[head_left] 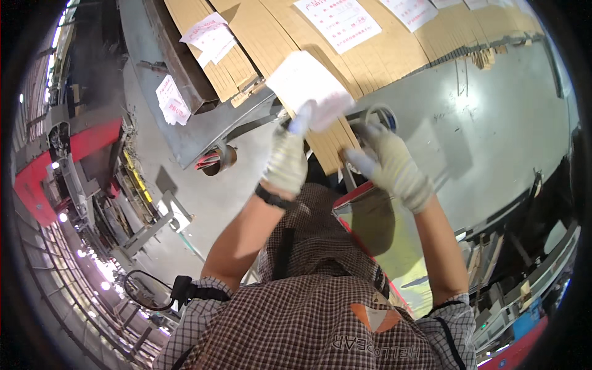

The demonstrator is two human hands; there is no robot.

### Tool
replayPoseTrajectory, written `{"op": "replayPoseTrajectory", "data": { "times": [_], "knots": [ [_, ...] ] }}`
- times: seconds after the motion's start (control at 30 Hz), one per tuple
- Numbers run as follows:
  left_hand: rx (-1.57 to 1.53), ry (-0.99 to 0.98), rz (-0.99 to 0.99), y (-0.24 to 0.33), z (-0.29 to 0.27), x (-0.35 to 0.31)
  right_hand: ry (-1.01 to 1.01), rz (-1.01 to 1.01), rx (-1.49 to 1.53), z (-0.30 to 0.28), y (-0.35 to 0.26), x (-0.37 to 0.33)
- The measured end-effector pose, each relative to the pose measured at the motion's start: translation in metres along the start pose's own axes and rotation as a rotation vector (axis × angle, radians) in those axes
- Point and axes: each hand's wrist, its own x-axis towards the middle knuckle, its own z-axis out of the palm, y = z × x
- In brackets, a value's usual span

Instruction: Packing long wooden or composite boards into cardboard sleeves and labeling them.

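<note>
My left hand [286, 159], in a pale knit glove with bluish fingertips, grips the near edge of some white paper sheets [306, 83], thumb on top. The sheets lie over a stack of flat brown cardboard [336, 145], whose narrow near end juts toward me. To the right of that end is my right hand [398, 168], also gloved. Its thumb and fingers are spread apart, somewhat blurred, with nothing visible between them. Just beyond its fingertips shows a round, ring-shaped thing [381, 112], partly hidden by the hand.
Printed white sheets [339, 23] lie on more cardboard stacks [394, 61] ahead. Further papers [172, 102] rest on a grey metal surface [145, 80] to the left. A red-edged yellowish panel [376, 231] stands close by my legs. Red machinery [37, 179] is at far left.
</note>
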Motion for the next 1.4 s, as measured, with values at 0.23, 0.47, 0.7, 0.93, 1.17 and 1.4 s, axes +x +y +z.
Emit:
{"op": "replayPoseTrajectory", "data": {
  "times": [0.23, 0.47, 0.7, 0.93, 1.17, 1.4],
  "knots": [
    [-0.036, -0.029, -0.194, -0.057, 0.01, -0.094, -0.399, -0.056, -0.752, -0.018, -0.017, -0.074],
    [0.107, 0.146, -0.021, -0.031, 0.008, -0.109, -0.259, 0.008, -0.901, -0.05, -0.051, -0.083],
    [0.327, -0.31, -0.049, 0.004, -0.012, -0.176, -0.57, -0.474, -0.673, -0.012, -0.141, -0.088],
    [0.691, -0.188, -0.196, -0.009, -0.071, -0.108, -0.118, -0.401, -1.01, -0.073, -0.089, -0.033],
    [0.382, -0.177, -0.029, -0.189, -0.084, 0.003, -0.101, 0.0, -0.115, -0.03, 0.061, -0.033],
    [-0.755, -0.395, -0.431, -0.287, -0.028, 0.068, 0.232, -0.011, -0.439, 0.02, -0.015, -0.035]
  ]
}}
